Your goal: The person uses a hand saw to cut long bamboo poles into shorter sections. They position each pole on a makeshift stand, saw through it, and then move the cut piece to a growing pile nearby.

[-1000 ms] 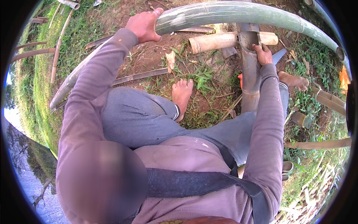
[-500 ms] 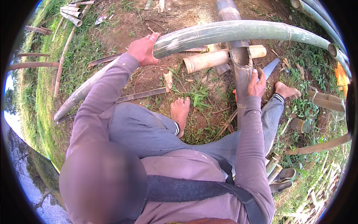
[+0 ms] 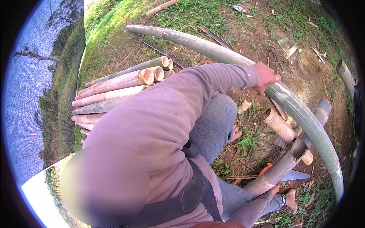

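A long green bamboo pole (image 3: 292,100) lies across a darker bamboo stem with a notch cut into it (image 3: 274,173). My left hand (image 3: 267,78) is closed round the pole, its arm stretched far out. Low in the picture, my right hand (image 3: 276,187) is against the side of the notched stem, its fingers mostly hidden. Beside it lies a hand saw with a pale blade (image 3: 298,175) and an orange handle (image 3: 265,168), partly behind the stem. A short tan bamboo piece (image 3: 279,124) passes under the notched stem.
Cut bamboo lengths (image 3: 114,90) are stacked at the left. A dark split strip (image 3: 157,48) lies by the pole's far left end. Another bamboo piece (image 3: 345,74) is at the right edge. My bare foot (image 3: 291,200) rests on the grass near the saw.
The view has swung left, bringing the bamboo stack into sight. My left hand still grips the pole; my right hand stays by the notched stem, now more hidden.
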### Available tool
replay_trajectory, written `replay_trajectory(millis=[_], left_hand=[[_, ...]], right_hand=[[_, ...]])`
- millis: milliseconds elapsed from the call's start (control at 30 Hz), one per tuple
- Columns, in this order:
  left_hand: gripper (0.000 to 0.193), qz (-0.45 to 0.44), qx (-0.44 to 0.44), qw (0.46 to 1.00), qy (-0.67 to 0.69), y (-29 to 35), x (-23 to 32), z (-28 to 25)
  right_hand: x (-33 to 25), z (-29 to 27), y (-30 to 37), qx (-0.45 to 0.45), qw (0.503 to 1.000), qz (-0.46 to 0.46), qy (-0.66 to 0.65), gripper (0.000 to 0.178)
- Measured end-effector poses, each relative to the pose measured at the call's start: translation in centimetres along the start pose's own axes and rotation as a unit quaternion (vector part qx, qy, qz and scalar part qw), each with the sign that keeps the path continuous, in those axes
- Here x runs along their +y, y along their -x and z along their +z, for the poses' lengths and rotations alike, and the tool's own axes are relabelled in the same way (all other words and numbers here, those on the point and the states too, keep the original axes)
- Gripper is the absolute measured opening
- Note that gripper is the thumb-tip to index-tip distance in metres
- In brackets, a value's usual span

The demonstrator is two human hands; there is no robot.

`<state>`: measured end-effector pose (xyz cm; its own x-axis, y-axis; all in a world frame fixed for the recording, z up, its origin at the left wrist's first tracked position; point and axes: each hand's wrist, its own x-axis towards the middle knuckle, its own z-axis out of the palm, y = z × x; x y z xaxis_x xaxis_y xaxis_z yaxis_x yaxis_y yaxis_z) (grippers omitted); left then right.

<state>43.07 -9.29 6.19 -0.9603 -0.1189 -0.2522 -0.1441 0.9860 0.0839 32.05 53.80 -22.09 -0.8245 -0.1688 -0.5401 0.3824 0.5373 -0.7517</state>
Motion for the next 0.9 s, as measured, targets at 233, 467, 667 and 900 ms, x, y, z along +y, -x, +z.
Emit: replay_trajectory(millis=[233, 467, 667, 900], left_hand=[[0.087, 0.006, 0.006, 1.000, -0.010, -2.3, 2.6, -0.9], [0.079, 0.088, 0.075, 0.993, -0.020, -7.9, 9.1, -0.3], [0.085, 0.078, 0.056, 0.995, -0.040, -9.1, 9.6, -0.4], [0.094, 0.060, 0.053, 0.996, -0.032, -8.9, 9.1, -0.1]], right_hand=[[-0.4, -2.1, 1.6, 0.039, 0.963, -0.052, 0.262, 0.038], [-0.3, -0.9, 1.7, 0.034, 0.937, -0.024, 0.347, 0.036], [0.0, -0.1, 1.0, 0.032, 0.938, -0.060, 0.339, 0.030], [-5.9, 1.9, 3.4, 0.196, 0.887, -0.079, 0.412, 0.030]])
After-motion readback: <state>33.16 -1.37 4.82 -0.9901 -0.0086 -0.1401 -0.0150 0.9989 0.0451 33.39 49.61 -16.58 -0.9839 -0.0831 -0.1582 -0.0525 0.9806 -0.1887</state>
